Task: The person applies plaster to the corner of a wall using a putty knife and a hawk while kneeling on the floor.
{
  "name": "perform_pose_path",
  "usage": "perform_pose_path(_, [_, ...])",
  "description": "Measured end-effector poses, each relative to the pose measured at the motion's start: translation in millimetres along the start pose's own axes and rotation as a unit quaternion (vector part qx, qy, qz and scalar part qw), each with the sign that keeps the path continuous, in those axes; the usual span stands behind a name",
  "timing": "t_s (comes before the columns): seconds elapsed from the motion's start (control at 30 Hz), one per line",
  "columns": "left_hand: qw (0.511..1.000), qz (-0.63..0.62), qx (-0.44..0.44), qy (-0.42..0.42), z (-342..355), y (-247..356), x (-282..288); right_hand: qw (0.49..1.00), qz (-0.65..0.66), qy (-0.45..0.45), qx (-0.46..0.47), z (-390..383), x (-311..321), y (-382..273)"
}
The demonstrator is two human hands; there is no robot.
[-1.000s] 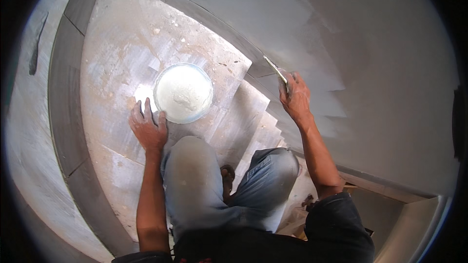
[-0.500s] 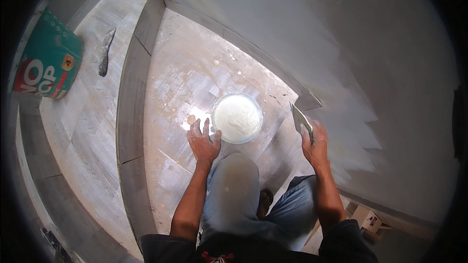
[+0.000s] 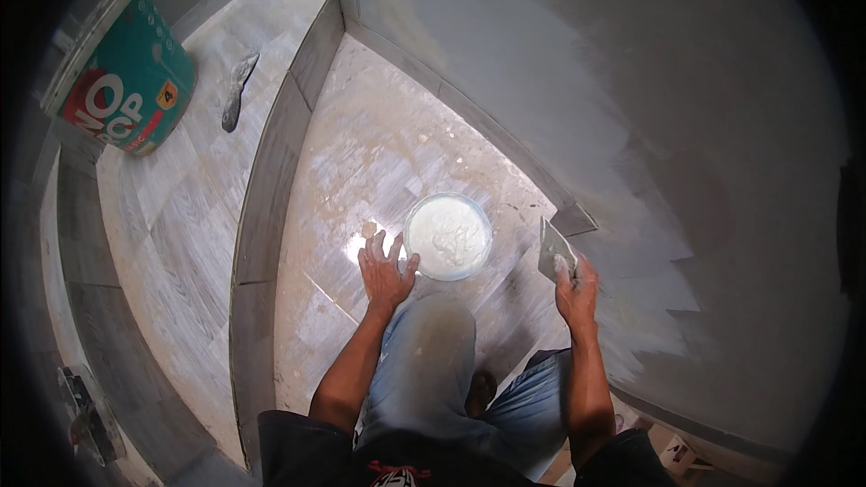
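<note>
A round tub of white putty stands on the tiled floor in front of my knees. At its left rim is my left hand, its fingers spread and the thumb at or very close to the rim; whether they touch I cannot tell. To the right of the tub, my right hand is closed round a putty knife, a flat, greyish blade pointing away from me. White smears mark the fingers of this hand. The putty's surface looks uneven, with ridges in the middle.
A tiled step runs along the left. On it lie a dark, putty-smeared tool and a green bucket stands beyond. The grey wall, partly coated lighter, rises close on the right. A dark trowel-like tool sits at lower left.
The view has shifted, so bucket and step sit farther right. My right hand has turned the putty knife, showing more of its flat face. My left hand stays beside the tub.
</note>
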State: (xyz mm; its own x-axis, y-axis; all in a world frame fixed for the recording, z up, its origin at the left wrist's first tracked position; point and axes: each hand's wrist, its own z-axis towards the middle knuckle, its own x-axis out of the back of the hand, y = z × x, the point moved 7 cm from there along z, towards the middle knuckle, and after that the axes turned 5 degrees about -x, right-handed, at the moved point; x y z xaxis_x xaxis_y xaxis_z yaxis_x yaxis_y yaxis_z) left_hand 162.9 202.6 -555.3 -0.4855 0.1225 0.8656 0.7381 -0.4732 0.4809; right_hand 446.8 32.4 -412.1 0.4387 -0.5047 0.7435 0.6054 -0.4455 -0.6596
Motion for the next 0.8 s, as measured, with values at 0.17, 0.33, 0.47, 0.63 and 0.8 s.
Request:
perform_pose_path(0.17, [1.000, -0.002, -0.008, 0.011, 0.0, 7.3, -0.8, 1.000, -0.005, -0.001, -0.008, -1.1, 2.0, 4.9])
perform_pose_path(0.33, [1.000, 0.019, -0.003, 0.011, -3.5, -7.5, -0.7, 0.999, 0.032, -0.009, 0.006, 3.3, -7.8, -14.1])
perform_pose_path(0.47, [0.999, 0.031, -0.025, 0.032, 4.0, 3.6, -0.2, 0.999, 0.051, -0.001, 0.014, 8.0, -1.7, -7.7])
perform_pose_path(0.63, [0.995, 0.066, -0.041, 0.057, 2.9, 7.8, -14.0, 0.997, 0.066, 0.001, 0.037, 11.3, -17.7, 20.9])
perform_pose_path(0.8, [0.990, 0.078, -0.086, 0.085, -0.8, -0.5, -24.5, 0.998, 0.061, -0.006, -0.013, 15.8, -31.8, 17.3])
